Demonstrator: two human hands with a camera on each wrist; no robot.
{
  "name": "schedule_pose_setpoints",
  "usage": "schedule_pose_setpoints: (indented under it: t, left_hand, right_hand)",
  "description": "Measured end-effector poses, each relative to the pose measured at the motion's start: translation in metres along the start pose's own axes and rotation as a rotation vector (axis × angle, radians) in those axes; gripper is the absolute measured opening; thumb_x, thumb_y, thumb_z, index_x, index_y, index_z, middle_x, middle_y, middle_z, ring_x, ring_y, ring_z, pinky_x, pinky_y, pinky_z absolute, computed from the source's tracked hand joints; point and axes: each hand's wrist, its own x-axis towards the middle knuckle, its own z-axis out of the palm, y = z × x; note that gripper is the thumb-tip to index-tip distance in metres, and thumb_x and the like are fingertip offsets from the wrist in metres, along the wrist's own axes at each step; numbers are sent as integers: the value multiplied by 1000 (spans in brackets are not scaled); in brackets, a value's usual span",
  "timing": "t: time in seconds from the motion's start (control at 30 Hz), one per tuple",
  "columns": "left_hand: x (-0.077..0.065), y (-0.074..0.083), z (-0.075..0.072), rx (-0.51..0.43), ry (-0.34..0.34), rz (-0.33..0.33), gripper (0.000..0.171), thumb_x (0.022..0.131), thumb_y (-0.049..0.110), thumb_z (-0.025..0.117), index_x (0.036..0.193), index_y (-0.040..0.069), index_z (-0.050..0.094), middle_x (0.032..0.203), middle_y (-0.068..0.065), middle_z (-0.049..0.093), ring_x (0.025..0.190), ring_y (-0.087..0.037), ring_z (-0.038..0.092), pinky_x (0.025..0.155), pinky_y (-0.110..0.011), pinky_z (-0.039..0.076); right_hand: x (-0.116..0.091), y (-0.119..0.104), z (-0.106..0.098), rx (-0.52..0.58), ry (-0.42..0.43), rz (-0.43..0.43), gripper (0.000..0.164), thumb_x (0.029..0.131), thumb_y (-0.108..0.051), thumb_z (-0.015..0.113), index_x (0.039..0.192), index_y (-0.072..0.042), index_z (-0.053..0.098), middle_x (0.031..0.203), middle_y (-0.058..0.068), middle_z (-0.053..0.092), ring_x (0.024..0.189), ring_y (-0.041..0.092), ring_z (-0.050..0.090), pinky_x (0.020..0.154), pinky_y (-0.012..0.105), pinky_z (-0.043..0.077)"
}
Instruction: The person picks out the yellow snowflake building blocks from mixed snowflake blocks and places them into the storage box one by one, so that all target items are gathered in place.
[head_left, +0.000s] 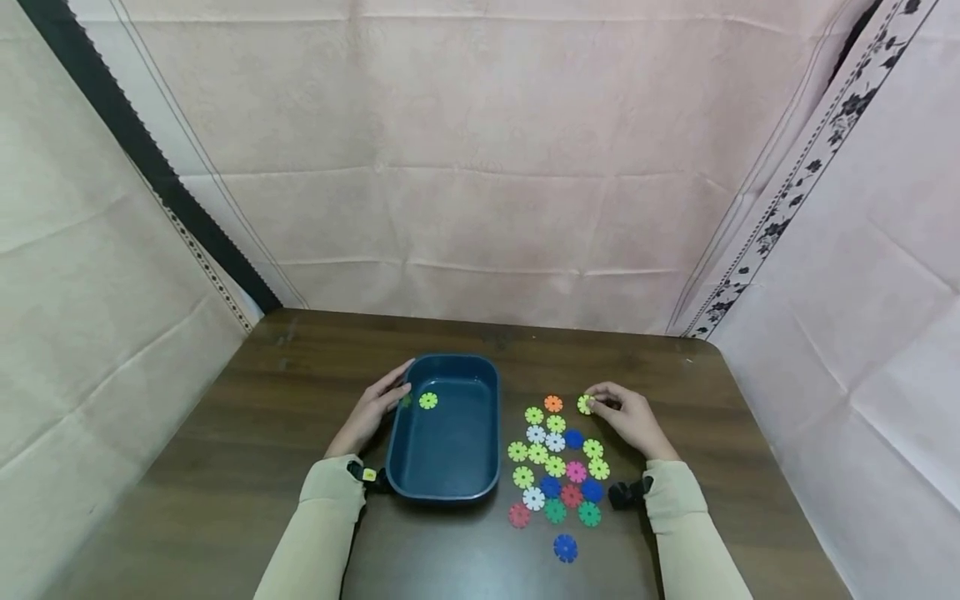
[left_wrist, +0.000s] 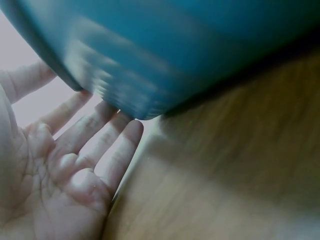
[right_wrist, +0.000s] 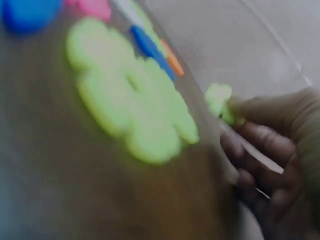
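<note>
We've got the left hand (head_left: 369,414) with fingers extended and spread, tips against the left side of the blue tray (head_left: 446,462). Our right hand (head_left: 626,417) pinches a yellow-green flower disc (head_left: 584,405), just beyond the loose discs on the table (head_left: 210,475), near the orange disc (head_left: 553,403). We see a matching disc (head_left: 428,401) in the tray, toward its far left.

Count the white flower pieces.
3: one white piece just left of a second white piece, and a third white piece lower in the head view, beside a dark green piece.
</note>
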Motion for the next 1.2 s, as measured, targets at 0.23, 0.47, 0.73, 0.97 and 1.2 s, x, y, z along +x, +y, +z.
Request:
schedule_pose_setpoints:
  t: [0.23,0.47,0.73,0.97,1.2]
  left_hand:
    - [-3,-1,-3,8,23,-4,48,105,30,54,152,35,44,158,4,38,144,-23,35,114,-56,27]
    - [-3,-3,-2,31,14,-6,50,104,34,55,152,37,43,160,4,35,146,-23,31,115,-57,26]
    - [-1,1,6,20,10,-25,51,104,33,55,153,35,42,161,3,33,146,-23,31,114,-55,27]
    - [0,0,4,12,-2,1,51,106,30,53,155,32,41,162,1,31,148,-24,28,115,-56,27]
    - [1,1,3,2,11,2,49,106,27,53,154,33,43,159,6,35,146,-21,31,115,-55,27]
  right_hand:
    - [35,-60,16,54,-157,-122,13,97,-27,69,110,-23,71,101,-6,72,96,15,67,83,41,54]
    - [73,-138,63,27,-410,-306,17,100,-23,65,116,-18,70,102,-10,71,95,9,67,83,33,55]
    - [100,-168,117,-95,-635,-396,20,100,-15,64,118,-7,71,104,-6,71,92,6,65,84,25,53]
    - [111,-165,131,-132,-672,-384,20,100,-11,63,117,-5,71,103,-3,71,92,7,65,83,26,53]
    - [113,-164,137,-205,-680,-380,18,100,-9,61,115,-6,71,105,1,71,93,9,65,83,28,53]
